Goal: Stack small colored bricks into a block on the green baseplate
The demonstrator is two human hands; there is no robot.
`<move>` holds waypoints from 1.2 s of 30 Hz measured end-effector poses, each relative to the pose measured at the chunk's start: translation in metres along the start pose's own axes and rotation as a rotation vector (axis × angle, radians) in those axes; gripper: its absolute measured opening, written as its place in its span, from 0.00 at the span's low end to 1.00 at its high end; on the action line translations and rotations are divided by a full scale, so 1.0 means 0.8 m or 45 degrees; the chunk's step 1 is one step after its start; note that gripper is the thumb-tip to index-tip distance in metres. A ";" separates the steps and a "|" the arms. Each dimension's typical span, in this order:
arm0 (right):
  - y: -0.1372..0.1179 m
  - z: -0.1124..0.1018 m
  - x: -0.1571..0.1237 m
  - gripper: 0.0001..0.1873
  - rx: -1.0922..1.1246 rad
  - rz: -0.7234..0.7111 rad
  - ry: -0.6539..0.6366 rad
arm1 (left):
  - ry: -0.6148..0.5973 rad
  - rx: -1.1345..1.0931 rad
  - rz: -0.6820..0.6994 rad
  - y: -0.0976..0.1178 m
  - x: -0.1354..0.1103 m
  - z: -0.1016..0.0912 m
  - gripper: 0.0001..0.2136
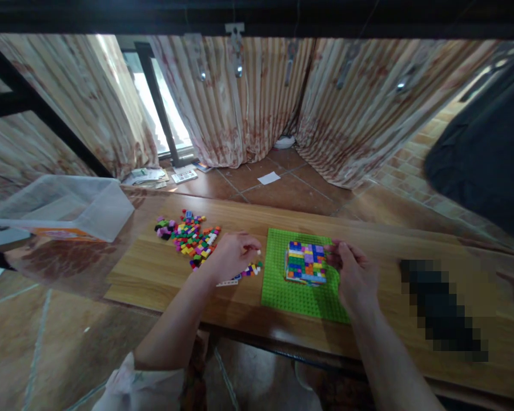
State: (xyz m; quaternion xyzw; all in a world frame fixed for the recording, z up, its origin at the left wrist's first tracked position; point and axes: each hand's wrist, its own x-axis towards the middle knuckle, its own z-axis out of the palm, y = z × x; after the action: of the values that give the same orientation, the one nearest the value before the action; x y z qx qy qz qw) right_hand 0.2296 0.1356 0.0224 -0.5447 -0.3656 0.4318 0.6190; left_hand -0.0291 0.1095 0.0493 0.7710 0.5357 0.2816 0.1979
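Reaching in from the right, the right hand [356, 277] has its thumb and fingertips drawn close at the near-side of nothing but one edge: the right edge of a multicoloured brick block [306, 264], where they touch it or stop just beside it; I cannot tell which, nor whether they pinch a piece. That block sits on a green baseplate [278, 297], roughly mid-width and towards its far half, probably because the studded sheet gives it a steady footing with bare margin around it for fingers. The left hand [231, 255] is palm down with bent fingers, between the baseplate and a heap of loose bricks [195, 237]. A tiny white piece [258, 252] shows at its fingertips, but whether they are clamped on it is too small to tell. A few more small bricks [252, 269] lie below that hand, just beside the baseplate's left edge, likely so that small parts are within easy reach, and a pale strip [227, 283] lies near them. The heap spreads on the wooden counter [141, 268] to the left, apart from the baseplate, which seems to spare the block from clutter. Farther left stands a translucent bin [115, 205], perhaps set aside to leave elbow room.
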 end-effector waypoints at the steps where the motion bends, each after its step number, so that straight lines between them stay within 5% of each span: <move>1: 0.000 0.001 0.000 0.18 -0.010 -0.002 0.002 | -0.049 0.007 0.005 -0.003 -0.003 -0.005 0.09; 8: 0.001 0.002 0.002 0.17 -0.026 0.002 0.032 | -0.225 0.108 0.030 -0.006 -0.012 -0.013 0.11; 15: 0.004 0.003 0.002 0.15 -0.047 -0.010 0.027 | 0.026 0.364 -0.025 -0.003 -0.005 0.007 0.12; 24: 0.001 0.002 0.002 0.17 -0.052 0.008 0.014 | -0.053 0.512 -0.058 0.009 0.006 0.030 0.09; 36: -0.003 0.011 0.002 0.16 -0.009 -0.011 0.007 | 0.137 -0.052 0.299 0.067 0.015 0.052 0.08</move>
State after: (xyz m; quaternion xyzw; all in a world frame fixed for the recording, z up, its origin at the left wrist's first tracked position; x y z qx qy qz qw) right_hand 0.2221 0.1398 0.0261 -0.5464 -0.3679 0.4262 0.6200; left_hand 0.0396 0.1019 0.0526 0.8080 0.4458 0.3547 0.1502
